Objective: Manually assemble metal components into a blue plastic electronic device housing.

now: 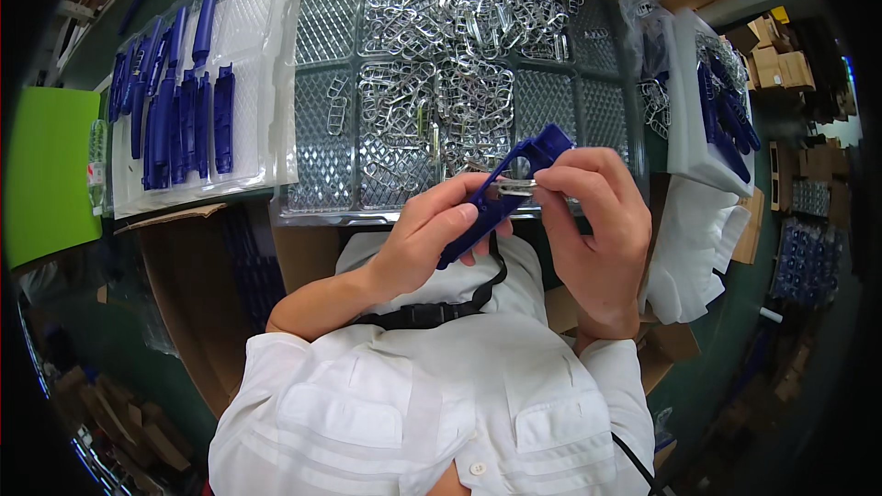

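Just below the middle of the frame, the left hand [413, 243] had its thumb and fingers closed around the lower part of a dark blue plastic housing [491, 213], which slanted from lower left to upper right and showed a rounded opening near its upper end. The right hand [602, 220] held its thumb and forefinger nearly together, pinching a silver metal clip [516, 187] against the housing; its other fingers were curled in.

At the upper centre, a clear compartmented plastic tray [322, 28] bore a heap of looped metal clips [395, 96], thickest toward the top of the frame. At the upper left, a paler tray [257, 18] held long blue plastic pieces [223, 119] in rough rows, with a bright green panel [50, 174] at the far left. At the upper right stood a white foam box [684, 55] with blue parts [730, 119] and metal pieces in it. An open cardboard box [188, 266] sat at the lower left.
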A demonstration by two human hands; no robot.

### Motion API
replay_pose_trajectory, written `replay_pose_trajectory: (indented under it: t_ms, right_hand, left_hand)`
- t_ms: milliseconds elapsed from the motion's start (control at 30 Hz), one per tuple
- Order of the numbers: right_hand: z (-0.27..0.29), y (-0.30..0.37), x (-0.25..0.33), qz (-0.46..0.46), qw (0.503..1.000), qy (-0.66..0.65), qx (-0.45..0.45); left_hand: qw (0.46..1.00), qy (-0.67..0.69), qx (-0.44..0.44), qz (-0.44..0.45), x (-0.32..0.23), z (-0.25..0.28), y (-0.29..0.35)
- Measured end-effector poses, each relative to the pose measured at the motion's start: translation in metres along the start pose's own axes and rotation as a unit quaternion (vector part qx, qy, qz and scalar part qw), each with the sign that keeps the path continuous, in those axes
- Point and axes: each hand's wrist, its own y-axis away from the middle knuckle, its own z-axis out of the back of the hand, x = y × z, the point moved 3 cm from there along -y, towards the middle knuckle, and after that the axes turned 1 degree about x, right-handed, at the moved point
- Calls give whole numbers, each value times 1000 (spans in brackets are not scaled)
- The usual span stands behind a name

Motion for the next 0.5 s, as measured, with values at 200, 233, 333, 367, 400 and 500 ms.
replay_pose_trajectory:
  t_ms: [200, 233, 333, 367, 400, 500]
  right_hand:
    - [-5, -10, 12, 75, 983, 162, 39]
    - [-6, -10, 12, 75, 983, 161, 41]
    - [-11, -12, 9, 68, 984, 152, 69]
    - [-13, -13, 8, 68, 982, 160, 71]
    - [-15, -13, 8, 69, 981, 167, 72]
    - [-19, -13, 8, 74, 979, 175, 71]
  left_hand:
    - [999, -42, -17, -15, 3, 3, 5]
    - [997, -72, -19, -13, 4, 4, 5]
    - [996, -82, -21, -15, 7, 3, 5]
    - [996, -81, -23, -15, 8, 4, 6]
    - [995, -92, -23, -24, 8, 4, 5]
    - [993, -113, -27, -34, 7, 4, 5]
